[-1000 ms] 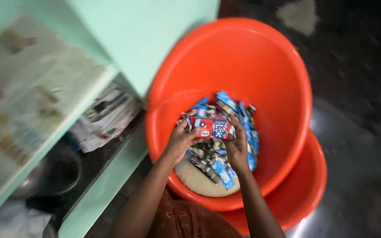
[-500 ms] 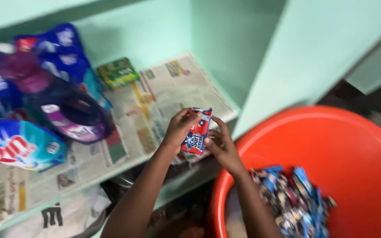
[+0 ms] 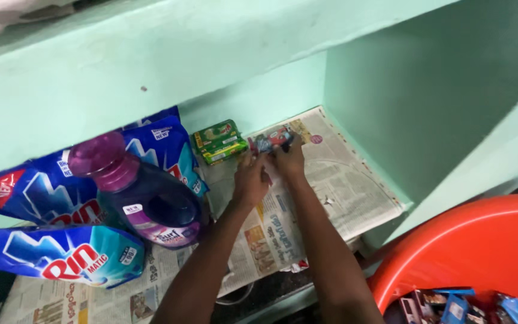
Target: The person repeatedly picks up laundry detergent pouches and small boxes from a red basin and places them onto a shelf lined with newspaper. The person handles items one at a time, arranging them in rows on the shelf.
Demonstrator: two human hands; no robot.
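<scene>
My left hand (image 3: 250, 178) and my right hand (image 3: 287, 161) reach deep into a pale green shelf and together hold a small red and blue sachet packet (image 3: 270, 140) near the back wall. The packet sits just above the newspaper lining (image 3: 343, 186), right beside a stack of small green packets (image 3: 219, 141). Both forearms stretch up from the bottom of the view.
A purple-capped detergent bottle (image 3: 138, 195) and blue detergent pouches (image 3: 61, 255) stand at the shelf's left. An orange tub (image 3: 451, 252) holding several small sachets (image 3: 457, 306) sits at the bottom right. A green side wall (image 3: 421, 108) closes the shelf at right.
Both hands lifted the sachet packet out of the orange tub and carried it left and up onto the shelf, to the spot beside the green packets. The view swung toward the shelf.
</scene>
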